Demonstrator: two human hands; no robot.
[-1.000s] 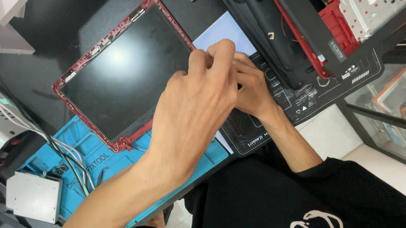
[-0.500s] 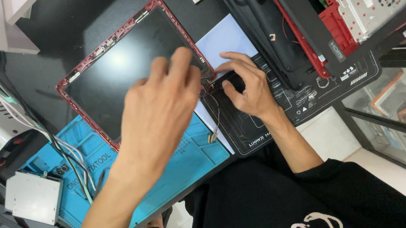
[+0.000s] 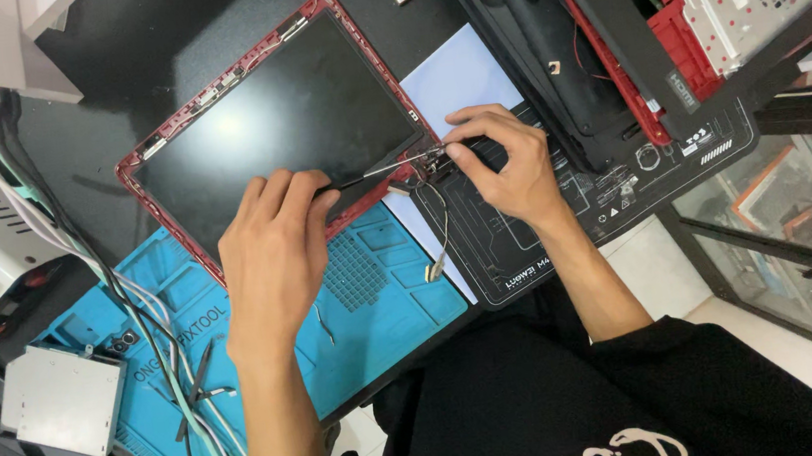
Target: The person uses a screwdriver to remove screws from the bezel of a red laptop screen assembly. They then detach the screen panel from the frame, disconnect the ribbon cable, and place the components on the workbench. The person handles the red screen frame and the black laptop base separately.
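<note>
My left hand (image 3: 274, 262) is closed around the handle end of a thin screwdriver (image 3: 375, 172), whose slim metal shaft runs out past my fingers to the right, lying nearly level across the lower right corner of the laptop screen panel (image 3: 274, 121). My right hand (image 3: 510, 162) is pinched shut at that same corner, thumb and forefinger meeting on the small hinge piece (image 3: 431, 158) right where the tip of the shaft arrives, so the tool bridges the gap between my two hands. The screen panel itself is a dark glossy rectangle in a red frame, lying flat and tilted on the desk, its lower edge resting over the blue silicone work mat (image 3: 373, 292) under my left wrist. From the hinge corner a thin cable (image 3: 439, 240) trails down toward me, ending on the edge between the blue mat and the black work mat (image 3: 529, 245) beneath my right hand. A pale sheet (image 3: 461, 76) lies just above my right knuckles, partly under the panel's corner. Farther right, well apart from my grip, sits the opened laptop base (image 3: 705, 15) with its red and black casing and a grey metal plate. At the far left, beside a bundle of cables, a flat grey drive (image 3: 62, 400) rests on the blue mat's edge.
</note>
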